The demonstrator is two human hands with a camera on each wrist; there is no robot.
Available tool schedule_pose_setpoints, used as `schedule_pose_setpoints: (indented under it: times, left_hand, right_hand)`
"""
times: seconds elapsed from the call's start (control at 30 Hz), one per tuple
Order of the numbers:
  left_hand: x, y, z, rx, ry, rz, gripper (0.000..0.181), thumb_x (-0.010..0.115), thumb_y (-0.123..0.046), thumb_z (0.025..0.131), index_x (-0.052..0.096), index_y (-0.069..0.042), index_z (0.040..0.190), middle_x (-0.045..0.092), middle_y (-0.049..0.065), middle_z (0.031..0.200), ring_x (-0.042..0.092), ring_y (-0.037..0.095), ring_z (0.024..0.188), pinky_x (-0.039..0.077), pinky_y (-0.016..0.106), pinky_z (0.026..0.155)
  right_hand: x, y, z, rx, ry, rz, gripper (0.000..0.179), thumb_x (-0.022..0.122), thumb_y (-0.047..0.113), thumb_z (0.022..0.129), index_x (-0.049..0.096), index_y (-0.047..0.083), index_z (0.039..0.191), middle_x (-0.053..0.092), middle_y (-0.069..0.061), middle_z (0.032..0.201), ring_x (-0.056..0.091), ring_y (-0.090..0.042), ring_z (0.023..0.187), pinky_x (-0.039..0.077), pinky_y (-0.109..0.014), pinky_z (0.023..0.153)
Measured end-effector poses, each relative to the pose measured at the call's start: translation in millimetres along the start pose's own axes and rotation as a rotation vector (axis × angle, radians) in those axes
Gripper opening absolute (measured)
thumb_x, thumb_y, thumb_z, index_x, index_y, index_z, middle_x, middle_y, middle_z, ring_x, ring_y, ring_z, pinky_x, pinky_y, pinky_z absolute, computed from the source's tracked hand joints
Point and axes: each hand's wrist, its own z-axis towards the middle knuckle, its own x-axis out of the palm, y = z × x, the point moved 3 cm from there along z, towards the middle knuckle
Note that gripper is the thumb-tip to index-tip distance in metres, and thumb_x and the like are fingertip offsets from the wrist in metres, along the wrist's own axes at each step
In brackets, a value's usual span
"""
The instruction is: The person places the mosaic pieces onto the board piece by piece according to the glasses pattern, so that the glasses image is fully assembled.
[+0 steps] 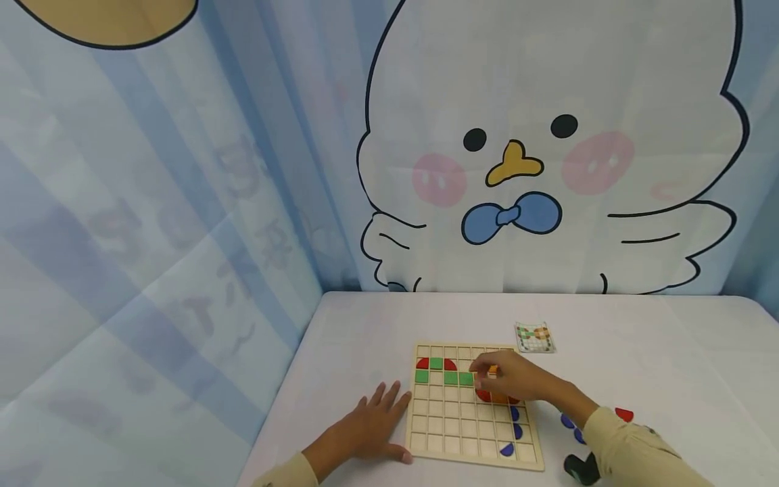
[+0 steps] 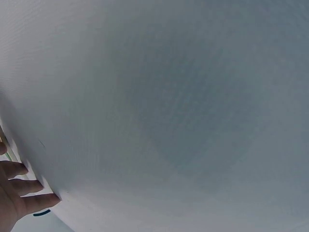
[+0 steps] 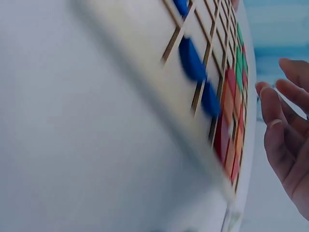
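A wooden grid board (image 1: pixel 444 426) lies on the table. Green squares (image 1: pixel 435 363) and red rounded pieces (image 1: pixel 422 364) fill some upper cells. Orange and red pieces (image 1: pixel 499 398) sit at its right side, partly under my right hand (image 1: pixel 514 375). That hand hovers over the upper right cells, fingers bent; in the right wrist view its fingertips (image 3: pixel 263 86) show no piece between them. Blue half-round pieces (image 1: pixel 517 431) lie down the board's right side. My left hand (image 1: pixel 377 426) rests on the table with fingers spread, beside the board's left edge.
Behind the board lies a small pattern card (image 1: pixel 535 337). Right of the board are loose blue pieces (image 1: pixel 567 421), a red piece (image 1: pixel 624 414) and a dark green object (image 1: pixel 582 469), partly covered by the right sleeve. A printed curtain (image 1: pixel 548 257) stands behind the table.
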Motion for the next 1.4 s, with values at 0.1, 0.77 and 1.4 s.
schedule_pose_setpoints:
  times: [0.1, 0.77, 1.4]
  left_hand:
    - [-0.8, -0.5, 0.0, 0.000, 0.002, -0.001, 0.108, 0.057, -0.084, 0.074, 0.024, -0.029, 0.161, 0.018, 0.006, 0.169, 0.022, 0.037, 0.153, 0.037, 0.060, 0.113]
    - [3.5, 0.9, 2.2, -0.002, 0.004, -0.008, 0.108, 0.058, -0.085, 0.074, 0.024, -0.029, 0.160, 0.018, 0.006, 0.169, 0.022, 0.037, 0.154, 0.037, 0.061, 0.112]
    - [4.1, 2.6, 2.8, 0.000, -0.004, -0.013, 0.109, 0.059, -0.083, 0.074, 0.024, -0.029, 0.161, 0.018, 0.006, 0.169, 0.023, 0.037, 0.153, 0.037, 0.061, 0.112]
  right_hand:
    - [-13.3, -11.6, -22.0, 0.057, -0.003, 0.021, 0.027, 0.069, 0.026, 0.096, 0.070, 0.008, 0.115, 0.067, 0.006, 0.098, 0.059, -0.004, 0.081, 0.053, -0.023, 0.069]
    - [-70.7, -91.5, -162.3, 0.434, -0.088, -0.019, 0.037, 0.078, 0.026, 0.087, 0.070, 0.004, 0.117, 0.069, -0.007, 0.106, 0.053, -0.006, 0.068, 0.051, -0.020, 0.063]
    - [-75.1, -105.6, -184.2, 0.326, -0.100, -0.150, 0.019, 0.075, 0.017, 0.089, 0.079, 0.008, 0.105, 0.061, 0.005, 0.095, 0.045, 0.006, 0.076, 0.046, -0.018, 0.064]
